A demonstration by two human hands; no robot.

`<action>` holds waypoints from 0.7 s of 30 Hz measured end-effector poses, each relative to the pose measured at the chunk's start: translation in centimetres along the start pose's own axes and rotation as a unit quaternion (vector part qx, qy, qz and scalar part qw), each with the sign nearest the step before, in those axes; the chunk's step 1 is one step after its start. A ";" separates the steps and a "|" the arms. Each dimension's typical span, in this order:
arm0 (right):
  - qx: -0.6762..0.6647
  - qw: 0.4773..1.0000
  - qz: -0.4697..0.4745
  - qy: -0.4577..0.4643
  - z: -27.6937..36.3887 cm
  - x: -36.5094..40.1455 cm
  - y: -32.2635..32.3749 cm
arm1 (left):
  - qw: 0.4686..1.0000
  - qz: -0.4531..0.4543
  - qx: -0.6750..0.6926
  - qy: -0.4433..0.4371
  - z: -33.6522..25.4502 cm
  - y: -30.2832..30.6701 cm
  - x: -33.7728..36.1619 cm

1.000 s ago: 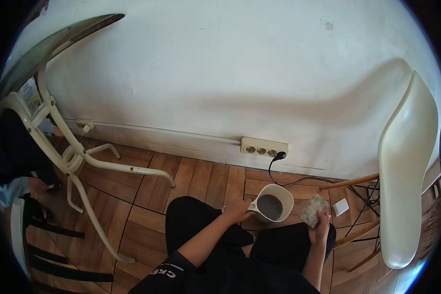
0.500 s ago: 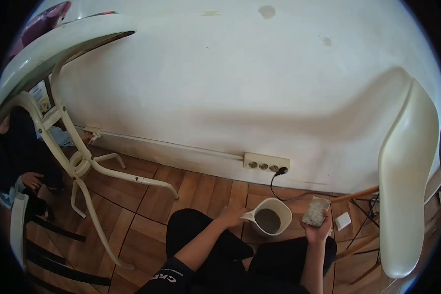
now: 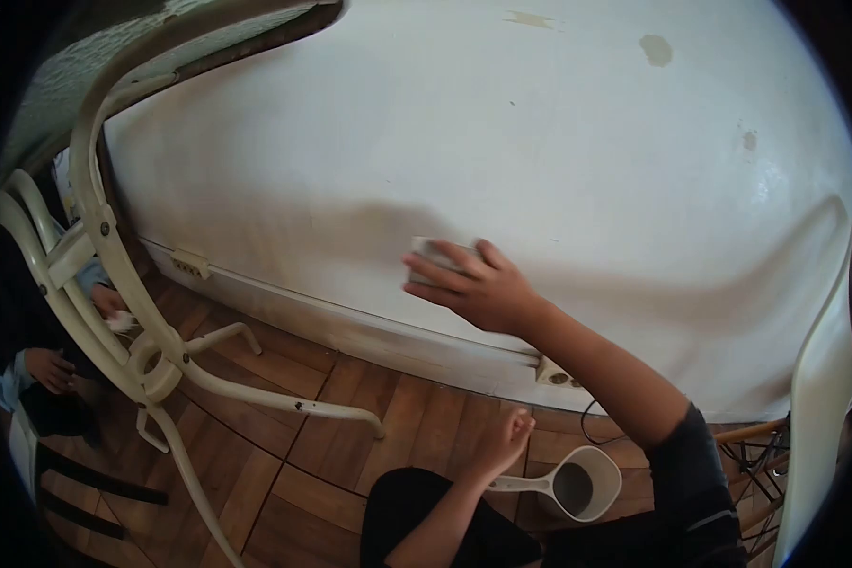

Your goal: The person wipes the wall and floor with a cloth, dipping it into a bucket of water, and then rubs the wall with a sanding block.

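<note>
My right hand (image 3: 469,284) is raised to the white wall (image 3: 577,142), its fingers wrapped over a grey block (image 3: 431,256) that is held against or very near the wall. Below, my left hand (image 3: 508,437) is curled above the wooden floor, close to the handle of a white dipper. Nothing shows between its fingers. The dipper (image 3: 587,485) stands by my legs with greyish liquid in it.
A pale metal table frame (image 3: 123,275) stands at the left, with a co-worker's hand (image 3: 49,369) behind it. A power strip (image 3: 554,374) sits low on the wall, partly behind my right forearm. A white chair (image 3: 824,369) is at the right edge.
My right hand has moved up and left to the wall with the block. My left hand has let go of the dipper's handle. The view has shifted.
</note>
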State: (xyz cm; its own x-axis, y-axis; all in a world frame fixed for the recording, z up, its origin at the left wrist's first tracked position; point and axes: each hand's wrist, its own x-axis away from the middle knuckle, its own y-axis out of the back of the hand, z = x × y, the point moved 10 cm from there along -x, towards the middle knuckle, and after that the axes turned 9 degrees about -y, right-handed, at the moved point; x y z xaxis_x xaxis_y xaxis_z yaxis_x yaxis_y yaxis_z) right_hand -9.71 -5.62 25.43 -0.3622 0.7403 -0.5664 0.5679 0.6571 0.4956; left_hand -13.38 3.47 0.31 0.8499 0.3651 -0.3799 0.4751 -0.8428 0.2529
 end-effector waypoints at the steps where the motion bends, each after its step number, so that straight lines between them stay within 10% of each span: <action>1: 0.022 0.999 -0.022 0.044 0.8 -1.9 -1.9 | 0.999 0.030 -0.004 0.011 -0.2 -0.4 -0.1; 9: 0.180 0.982 -0.014 -0.063 -2.6 -11.9 -8.8 | 0.999 0.003 0.021 -0.024 0.4 0.9 -0.6; 21: 0.185 0.964 0.094 -0.164 -10.4 4.7 -3.6 | 0.999 -0.004 -0.015 -0.031 0.9 0.8 0.2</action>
State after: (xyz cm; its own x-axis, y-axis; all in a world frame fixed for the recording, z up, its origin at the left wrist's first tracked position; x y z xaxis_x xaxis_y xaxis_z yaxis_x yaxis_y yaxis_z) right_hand -21.13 -3.07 27.85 -0.0082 0.7173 -0.6967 0.8473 0.3750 0.3761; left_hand -13.07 2.49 -0.40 0.8311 0.3453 -0.4358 0.4888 -0.8275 0.2764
